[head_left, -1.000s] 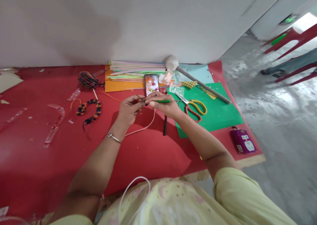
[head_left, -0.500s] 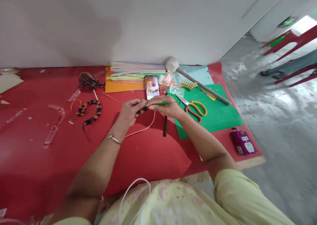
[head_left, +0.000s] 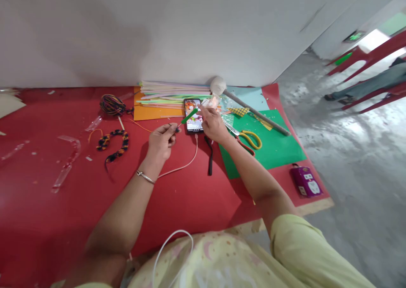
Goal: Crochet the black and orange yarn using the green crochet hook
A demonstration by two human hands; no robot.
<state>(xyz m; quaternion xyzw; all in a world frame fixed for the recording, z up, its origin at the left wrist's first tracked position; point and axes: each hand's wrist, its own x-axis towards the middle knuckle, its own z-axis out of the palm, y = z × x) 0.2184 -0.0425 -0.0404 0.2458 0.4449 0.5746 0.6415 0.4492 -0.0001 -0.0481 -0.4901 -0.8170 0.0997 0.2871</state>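
Observation:
In my left hand (head_left: 161, 142), the thumb and fingers are closed on a small dark piece of yarn work (head_left: 177, 130). A crochet hook with a green handle (head_left: 189, 116) sticks out from it, up and to the right, across the phone's edge. My right hand (head_left: 213, 122) is over the right side of a phone (head_left: 193, 127) with a lit screen. Its index finger reaches over the screen; whether it touches cannot be made out. I see nothing held in this hand. A pale cable (head_left: 194, 154) runs from the phone's lower end.
To the left lie a multicoloured yarn ball (head_left: 112, 105) and a black-and-orange crocheted strip (head_left: 122, 146). Pale sticks (head_left: 174, 89) line the wall. On the right are scissors (head_left: 252, 139) on green paper (head_left: 266, 157), a grey-handled mallet (head_left: 260, 112) and a purple box (head_left: 306, 181).
My right hand has let go of the green crochet hook and moved up and right over the phone. My left hand keeps the yarn piece, slightly lower left, with the hook now tilted upward.

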